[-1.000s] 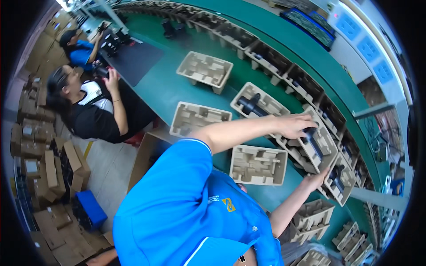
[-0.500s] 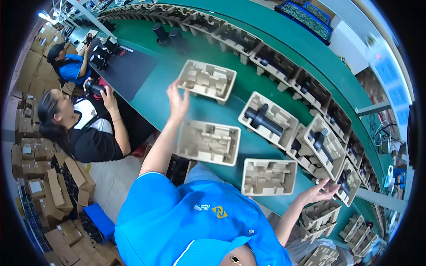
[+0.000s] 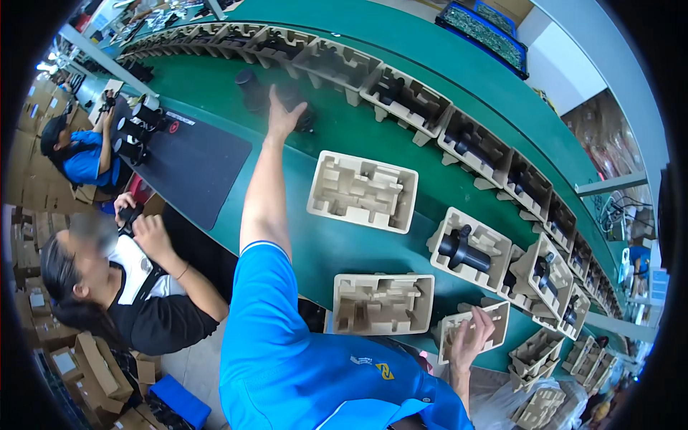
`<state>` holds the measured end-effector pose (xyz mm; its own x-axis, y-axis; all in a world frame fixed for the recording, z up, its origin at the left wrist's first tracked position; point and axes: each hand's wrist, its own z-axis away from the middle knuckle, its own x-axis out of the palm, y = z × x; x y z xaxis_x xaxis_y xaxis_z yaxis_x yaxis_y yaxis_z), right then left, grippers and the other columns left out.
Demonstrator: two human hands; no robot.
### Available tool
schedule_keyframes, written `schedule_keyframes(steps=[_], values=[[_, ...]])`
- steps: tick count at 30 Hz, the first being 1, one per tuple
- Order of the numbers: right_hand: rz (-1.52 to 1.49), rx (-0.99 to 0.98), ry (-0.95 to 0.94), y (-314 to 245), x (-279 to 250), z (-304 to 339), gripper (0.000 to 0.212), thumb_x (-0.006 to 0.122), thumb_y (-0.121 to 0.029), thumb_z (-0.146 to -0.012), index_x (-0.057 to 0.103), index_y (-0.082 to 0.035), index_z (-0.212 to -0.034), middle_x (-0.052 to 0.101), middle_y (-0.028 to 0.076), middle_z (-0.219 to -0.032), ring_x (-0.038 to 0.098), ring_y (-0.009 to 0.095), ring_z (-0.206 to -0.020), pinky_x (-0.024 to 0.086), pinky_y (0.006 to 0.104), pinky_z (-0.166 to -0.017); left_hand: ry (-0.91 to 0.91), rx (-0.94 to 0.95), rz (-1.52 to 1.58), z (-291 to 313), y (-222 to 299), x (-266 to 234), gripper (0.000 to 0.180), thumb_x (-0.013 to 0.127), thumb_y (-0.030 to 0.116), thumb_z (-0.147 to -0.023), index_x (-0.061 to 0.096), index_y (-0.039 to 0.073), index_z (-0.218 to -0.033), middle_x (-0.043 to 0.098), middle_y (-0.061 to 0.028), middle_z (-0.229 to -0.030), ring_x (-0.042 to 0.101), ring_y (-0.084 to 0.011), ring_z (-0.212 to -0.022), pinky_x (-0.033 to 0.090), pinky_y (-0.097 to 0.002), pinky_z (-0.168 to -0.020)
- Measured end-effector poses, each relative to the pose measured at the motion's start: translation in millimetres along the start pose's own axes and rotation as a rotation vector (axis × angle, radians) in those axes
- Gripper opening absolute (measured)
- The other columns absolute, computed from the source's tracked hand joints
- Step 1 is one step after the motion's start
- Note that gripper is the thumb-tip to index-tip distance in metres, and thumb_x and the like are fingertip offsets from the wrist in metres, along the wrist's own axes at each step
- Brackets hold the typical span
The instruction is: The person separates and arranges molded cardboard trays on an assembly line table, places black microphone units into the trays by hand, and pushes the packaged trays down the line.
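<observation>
My left hand [image 3: 283, 117] reaches far out with thumb and fingers apart, at a dark cylindrical part [image 3: 304, 118]. The hand partly hides that part, and whether they touch I cannot tell. A second dark cylinder [image 3: 246, 86] stands just left of it. Low in front of me, my right hand [image 3: 469, 337] is over a beige moulded-pulp tray [image 3: 494, 326], fingers stretched and slightly bent. Two more beige trays with bare compartments, a farther tray [image 3: 362, 190] and a nearer tray [image 3: 383, 304], lie between my hands.
A beige tray [image 3: 469, 247] holding a black tubular device lies right of centre, beside a tilted tray [image 3: 548, 276]. A long row of filled trays [image 3: 408, 97] curves along the green table. At left are a dark mat [image 3: 201, 154] and a co-worker [image 3: 143, 287]. Stacked trays [image 3: 534, 355] sit lower right.
My left hand has gone from beside the farther bare tray to the dark cylinders. My right hand has left the filled trays at right for the near bare tray. The view has shifted.
</observation>
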<state>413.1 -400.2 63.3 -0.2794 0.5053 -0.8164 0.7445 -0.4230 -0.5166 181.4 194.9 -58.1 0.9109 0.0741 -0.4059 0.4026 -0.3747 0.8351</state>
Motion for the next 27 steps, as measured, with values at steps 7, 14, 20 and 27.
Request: schedule_keyframes(steps=[7,14,20,27], values=[[-0.037,0.077,0.014,-30.2,8.3,-3.2,0.024,0.056,0.006,-0.086,0.063,0.0,-0.107,0.06,0.015,-0.108,0.054,0.03,-0.105,0.042,0.0375,-0.093,-0.124,-0.061,0.061,22.2,155.1,-7.1,0.06,0.081,0.029,-0.071,0.053,-0.006,-0.111,0.061,-0.0211,-0.108,0.062,-0.0299,-0.099,0.048,-0.0359,-0.083],[-0.53,-0.326,-0.126,-150.1,57.0,-167.3,0.044,0.067,-0.007,-0.086,0.053,-0.004,-0.127,0.055,0.016,-0.118,0.056,0.026,-0.107,0.046,0.0362,-0.091,-0.206,0.1,0.31,94.3,233.9,-10.0,0.057,0.081,0.027,-0.074,0.052,-0.001,-0.115,0.063,-0.0101,-0.096,0.061,-0.0152,-0.086,0.05,-0.0284,-0.078],[-0.621,-0.06,-0.354,-191.8,85.7,-221.3,0.06,0.063,-0.046,-0.087,0.051,0.0,-0.125,0.06,0.02,-0.113,0.059,0.026,-0.102,0.047,0.0335,-0.087,-0.395,0.506,-0.18,152.4,282.9,-31.4,0.074,0.078,0.02,-0.067,0.045,0.01,-0.133,0.059,-0.0137,-0.097,0.055,-0.0325,-0.099,0.042,-0.0421,-0.083],[-1.016,0.197,-0.28,-163.5,80.0,-162.5,0.04,0.053,-0.038,-0.096,0.056,-0.002,-0.113,0.058,0.011,-0.097,0.064,0.018,-0.079,0.059,0.0313,-0.06,-0.19,0.345,0.075,187.8,262.3,-95.3,0.052,0.069,0.033,-0.085,0.055,0.0,-0.123,0.063,-0.0167,-0.106,0.058,-0.027,-0.102,0.042,-0.038,-0.092]])
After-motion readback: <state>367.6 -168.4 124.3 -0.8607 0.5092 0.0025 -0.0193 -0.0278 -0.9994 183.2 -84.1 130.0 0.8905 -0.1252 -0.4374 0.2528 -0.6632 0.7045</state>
